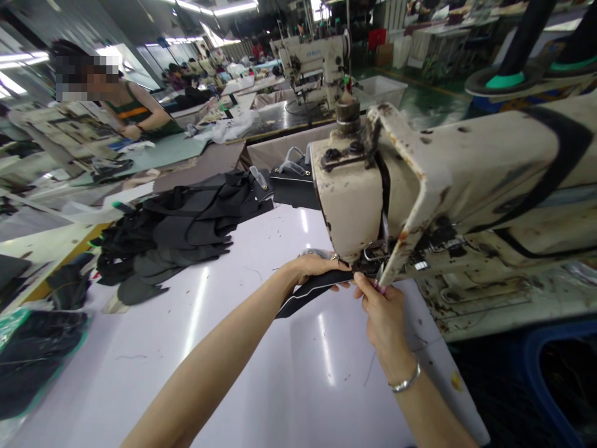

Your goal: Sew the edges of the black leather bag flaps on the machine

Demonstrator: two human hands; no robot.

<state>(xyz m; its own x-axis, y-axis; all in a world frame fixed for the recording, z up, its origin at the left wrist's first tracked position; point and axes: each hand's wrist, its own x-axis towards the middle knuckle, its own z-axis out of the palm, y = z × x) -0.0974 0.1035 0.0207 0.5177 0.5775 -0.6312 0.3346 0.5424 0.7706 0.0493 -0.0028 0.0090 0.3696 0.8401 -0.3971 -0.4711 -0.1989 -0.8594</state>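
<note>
A black fabric piece (310,291) with a thin white line along its edge lies under the head of a sewing machine (349,193). My left hand (317,267) grips this piece from its far side, with fingers closed around it just left of the needle area. On the near side, my right hand (385,314) pinches the same piece's edge close to the presser foot. A slim pointed tool with a pinkish handle (381,287) sticks up from my right hand; its exact kind is unclear. The needle is hidden behind the guard and my fingers.
Black cut pieces (186,218) are heaped at the left of the white table (261,386). Black parts with clear-wrapped handles (293,180) stand behind the machine head. A plastic-wrapped bundle (37,361) lies far left. Another person (140,109) works beyond.
</note>
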